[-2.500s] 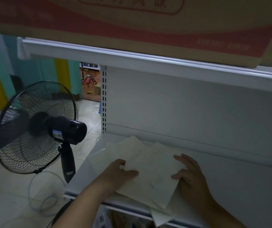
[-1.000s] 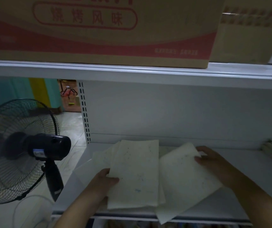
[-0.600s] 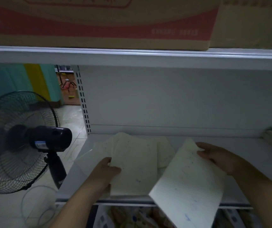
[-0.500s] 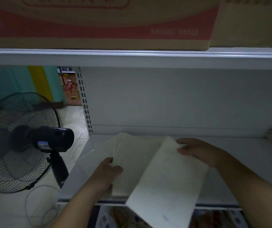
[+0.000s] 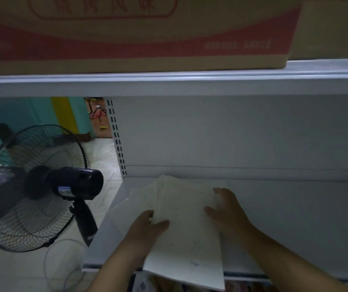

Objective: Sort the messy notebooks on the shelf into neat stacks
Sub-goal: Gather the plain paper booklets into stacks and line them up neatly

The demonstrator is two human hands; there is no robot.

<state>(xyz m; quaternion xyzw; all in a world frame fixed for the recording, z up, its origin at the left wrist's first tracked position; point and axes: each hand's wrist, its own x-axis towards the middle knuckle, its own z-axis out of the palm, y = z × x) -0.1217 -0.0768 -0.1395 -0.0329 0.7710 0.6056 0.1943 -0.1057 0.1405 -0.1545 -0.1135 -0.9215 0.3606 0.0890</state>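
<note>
One big cardboard box (image 5: 126, 32) sits on the board above the shelf (image 5: 295, 218). Black fan (image 5: 36, 186) stands on the floor left of the shelf. Pale notebooks (image 5: 185, 224) lie piled at the shelf's left end, the top one jutting past its front edge. Thumb on top, the left hand (image 5: 147, 226) pinches the pile's left edge. Fingers loosely spread, the right hand (image 5: 228, 211) rests flat on its right edge.

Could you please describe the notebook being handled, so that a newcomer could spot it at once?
Find the white shelf under the red-banded cardboard box, right of the black fan. At its left end a pale pile lies between left hand and right hand. The notebook meant is the topmost, the only one jutting over the shelf's front edge.
</note>
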